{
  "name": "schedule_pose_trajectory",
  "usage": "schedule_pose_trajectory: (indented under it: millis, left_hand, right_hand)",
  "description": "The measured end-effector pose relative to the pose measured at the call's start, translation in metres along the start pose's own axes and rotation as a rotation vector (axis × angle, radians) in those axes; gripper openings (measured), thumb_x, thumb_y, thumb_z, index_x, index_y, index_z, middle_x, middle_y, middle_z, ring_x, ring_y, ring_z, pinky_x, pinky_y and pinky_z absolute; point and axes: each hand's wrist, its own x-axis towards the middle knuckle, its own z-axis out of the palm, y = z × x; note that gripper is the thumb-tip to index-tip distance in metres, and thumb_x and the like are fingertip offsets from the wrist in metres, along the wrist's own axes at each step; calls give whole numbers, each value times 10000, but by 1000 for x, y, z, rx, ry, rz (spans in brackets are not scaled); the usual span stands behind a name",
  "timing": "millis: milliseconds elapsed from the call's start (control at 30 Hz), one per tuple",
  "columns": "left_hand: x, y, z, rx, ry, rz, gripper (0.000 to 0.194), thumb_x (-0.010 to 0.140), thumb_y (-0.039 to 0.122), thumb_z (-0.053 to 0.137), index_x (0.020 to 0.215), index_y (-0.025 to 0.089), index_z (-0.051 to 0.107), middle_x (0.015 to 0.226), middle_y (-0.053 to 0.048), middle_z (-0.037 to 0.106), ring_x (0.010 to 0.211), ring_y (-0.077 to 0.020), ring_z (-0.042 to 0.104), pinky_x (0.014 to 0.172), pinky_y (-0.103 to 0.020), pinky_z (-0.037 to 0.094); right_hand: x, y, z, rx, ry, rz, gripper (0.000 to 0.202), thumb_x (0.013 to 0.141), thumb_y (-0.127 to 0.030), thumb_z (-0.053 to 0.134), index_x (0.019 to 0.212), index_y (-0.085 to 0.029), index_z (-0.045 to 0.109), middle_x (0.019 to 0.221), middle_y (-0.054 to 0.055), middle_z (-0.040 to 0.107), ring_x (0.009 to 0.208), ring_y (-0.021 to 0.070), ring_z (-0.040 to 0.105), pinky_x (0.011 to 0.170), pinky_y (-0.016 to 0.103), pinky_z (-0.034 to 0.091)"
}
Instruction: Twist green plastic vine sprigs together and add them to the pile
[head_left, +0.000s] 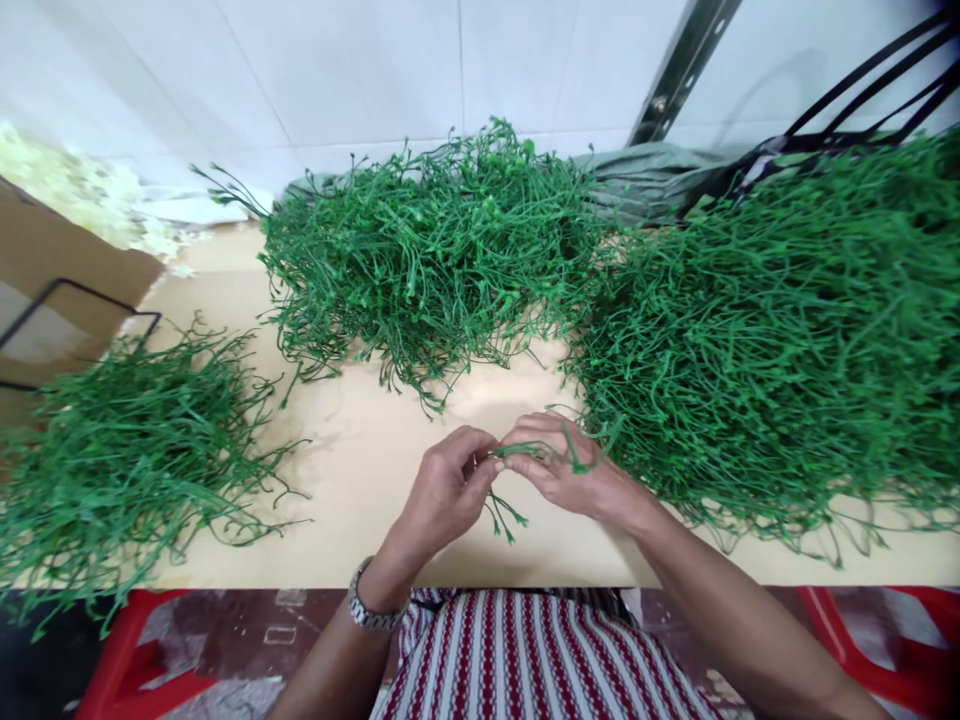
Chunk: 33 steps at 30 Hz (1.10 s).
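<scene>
Both hands meet low over the middle of the table, fingertips pinched together. My left hand (450, 487), with a metal watch on its wrist, is closed on the green plastic stems (504, 515), and a few forked tips hang below its fingers. My right hand (559, 465) pinches the same stems from the other side, and green sprigs (577, 455) lie across its thumb and fingers. Exactly where the stems join is hidden between the fingertips. Just right of my right hand lies a large heap of green stems (780, 340).
Another green heap (427, 250) lies at the back, and a smaller one (142, 450) at the left overhangs the front edge. A cardboard box (82, 235) and black wire frame (97, 292) stand far left. Red stools (127, 650) are below the table (360, 440).
</scene>
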Motion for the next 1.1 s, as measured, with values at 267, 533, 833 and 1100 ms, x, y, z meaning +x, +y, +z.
schedule_pose_trajectory:
  millis: [267,533,833,1100]
  left_hand:
    - [4,13,-20,309,-411,57,257,764,130,470,510,159,455,491,42,344,481,-86,295,470,-205,236]
    - [8,25,-34,19,-796,43,228,724,123,514,507,157,575,488,1,463,482,-106,385,504,-228,317]
    - [15,5,-25,-307,-109,-166,174,705,272,639,585,147,624,491,21,433,469,-83,323,456,-213,247]
    - [11,0,4,-408,103,-125,78,652,179,673,583,154,647,547,6,527,522,-98,453,508,-222,350]
  right_hand:
    - [-8,-11,-4,-95,-197,-136,189,778,-108,413,690,-165,571,660,-1,568,559,92,470,520,211,304]
    - [-4,-13,-23,249,-604,-263,252,813,-154,417,582,-156,519,559,-29,470,501,68,398,503,195,291]
    - [-6,3,12,717,-130,344,362,847,-485,435,830,-151,573,672,-12,481,516,66,371,470,186,288]
    - [-1,-7,35,965,-108,406,345,692,-454,645,783,-149,512,666,-36,450,574,65,396,538,189,339]
